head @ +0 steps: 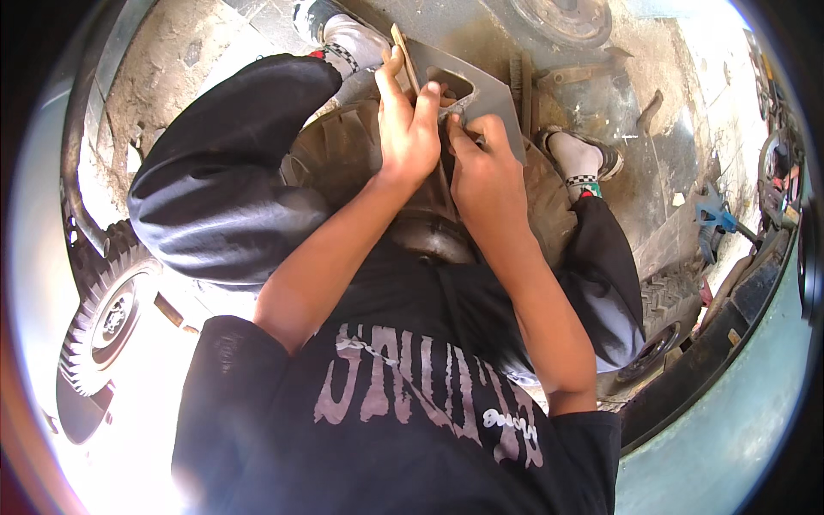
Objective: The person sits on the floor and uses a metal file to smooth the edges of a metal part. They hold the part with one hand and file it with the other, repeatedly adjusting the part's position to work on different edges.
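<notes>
A grey sheet-metal piece (499,96) with a rounded cutout stands tilted between my knees. My left hand (409,132) grips its left side, the thumb beside the cutout. Fingertips show through the opening. Along my left fingers runs a narrow tan strip (400,42); whether it belongs to the metal piece I cannot tell. My right hand (489,161) pinches the metal at the lower rim of the cutout, index finger and thumb together. What lies under those fingertips is hidden. Below both hands is a worn tyre (341,145) with a metal rim (431,238) at its middle.
A brush (517,77) lies just beyond the sheet metal. Farther off is a round rusty metal drum (570,19). A vehicle wheel (112,315) stands at left, another tyre (669,299) at right. A blue-handled tool (714,215) lies near the pale-green body panel (721,412).
</notes>
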`<state>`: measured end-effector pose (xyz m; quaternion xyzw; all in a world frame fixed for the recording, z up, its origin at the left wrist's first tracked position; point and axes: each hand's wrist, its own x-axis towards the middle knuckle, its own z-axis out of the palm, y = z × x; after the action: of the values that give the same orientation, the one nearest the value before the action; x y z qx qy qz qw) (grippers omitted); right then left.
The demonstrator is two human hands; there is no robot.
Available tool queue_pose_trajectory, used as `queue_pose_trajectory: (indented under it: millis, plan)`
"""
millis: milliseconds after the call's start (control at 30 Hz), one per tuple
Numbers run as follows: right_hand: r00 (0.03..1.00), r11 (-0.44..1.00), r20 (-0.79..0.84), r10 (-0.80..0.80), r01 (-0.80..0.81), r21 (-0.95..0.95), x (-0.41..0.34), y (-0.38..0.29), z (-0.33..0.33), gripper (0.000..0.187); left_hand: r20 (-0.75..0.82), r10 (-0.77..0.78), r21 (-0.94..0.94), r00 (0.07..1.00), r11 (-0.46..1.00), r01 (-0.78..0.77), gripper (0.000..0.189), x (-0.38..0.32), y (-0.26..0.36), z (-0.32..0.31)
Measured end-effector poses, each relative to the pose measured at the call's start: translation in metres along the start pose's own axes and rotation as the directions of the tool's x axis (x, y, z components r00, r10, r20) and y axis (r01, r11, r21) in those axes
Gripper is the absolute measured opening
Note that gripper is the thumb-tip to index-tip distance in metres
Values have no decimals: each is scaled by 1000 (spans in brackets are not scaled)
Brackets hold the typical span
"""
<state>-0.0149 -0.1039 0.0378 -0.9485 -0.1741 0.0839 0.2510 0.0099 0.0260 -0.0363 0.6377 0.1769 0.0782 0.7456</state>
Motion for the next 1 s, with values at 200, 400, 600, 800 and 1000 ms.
queue_pose_trajectory:
  millis: [200, 400, 600, 800, 1000]
  plan:
    - [999, 997, 42, 23, -27, 78, -48, -2, -11, 44, -48, 115, -31, 992, 993, -117, 55, -2, -11, 2]
    - [997, 996, -67, 30, -24, 80, 0, -2, 1, 38, 4, -32, -134, 999, 990, 33, 61, -2, -4, 1]
    - [999, 996, 29, 37, -40, 83, -50, -3, -11, 44, -85, 61, -195, 995, 978, -77, 62, -2, -12, 6]
    - [999, 996, -31, -26, 29, 86, -1, 8, -2, 42, -20, -54, -144, 998, 988, 50, 60, -4, -5, 4]
    - [994, 985, 73, 76, -86, 148, -56, -2, -16, 34, -90, 42, -273, 995, 960, -66, 58, -5, -10, 11]
